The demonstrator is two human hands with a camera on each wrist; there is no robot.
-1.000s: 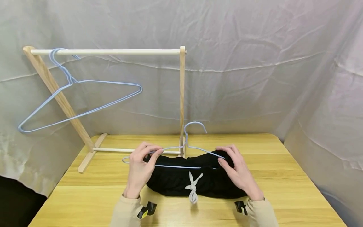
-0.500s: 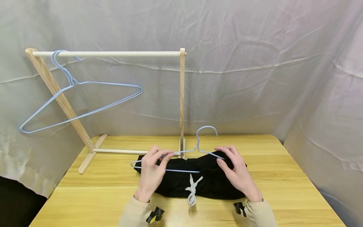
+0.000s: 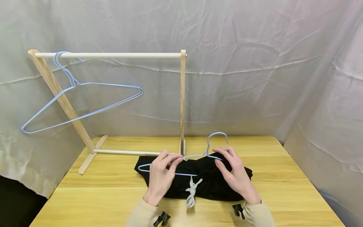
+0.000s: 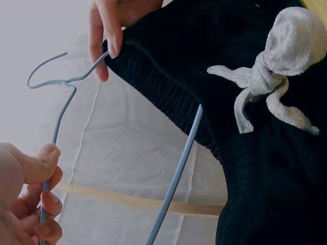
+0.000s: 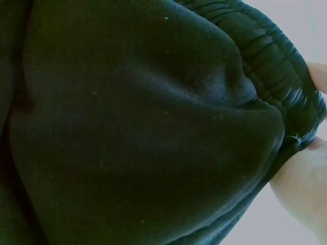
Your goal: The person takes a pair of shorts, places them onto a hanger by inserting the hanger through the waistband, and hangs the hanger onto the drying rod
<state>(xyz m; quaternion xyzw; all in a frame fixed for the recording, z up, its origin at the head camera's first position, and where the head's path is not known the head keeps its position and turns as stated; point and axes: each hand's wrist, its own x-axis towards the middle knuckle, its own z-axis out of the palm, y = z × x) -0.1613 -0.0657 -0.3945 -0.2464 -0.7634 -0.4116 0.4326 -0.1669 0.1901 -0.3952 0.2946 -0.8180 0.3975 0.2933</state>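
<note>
A pair of black pants [image 3: 218,190] with a gathered elastic waistband lies bunched on the table, its pale drawstring [image 3: 192,190] tied in a bow at the front. My left hand [image 3: 161,176] pinches the left shoulder of a light blue wire hanger [image 4: 174,176] between thumb and fingers. The hanger's right part runs inside the waist opening, while its hook and left end stay outside. At the right of the waistband, my right hand [image 3: 236,173] grips the cloth, thumb beside the hanger's right arm. The right wrist view is mostly filled by black fabric.
A wooden rack [image 3: 182,101] stands at the back left of the table [image 3: 283,189]. Blue hangers [image 3: 74,84] hang from the left end of its rail. One rack post comes down just behind the pants. Grey cloth [image 3: 255,63] surrounds the table.
My left hand has moved right with the hanger, sliding it further into the waistband; the hook has shifted right and slightly nearer. My right hand stays nearly in place on the waistband.
</note>
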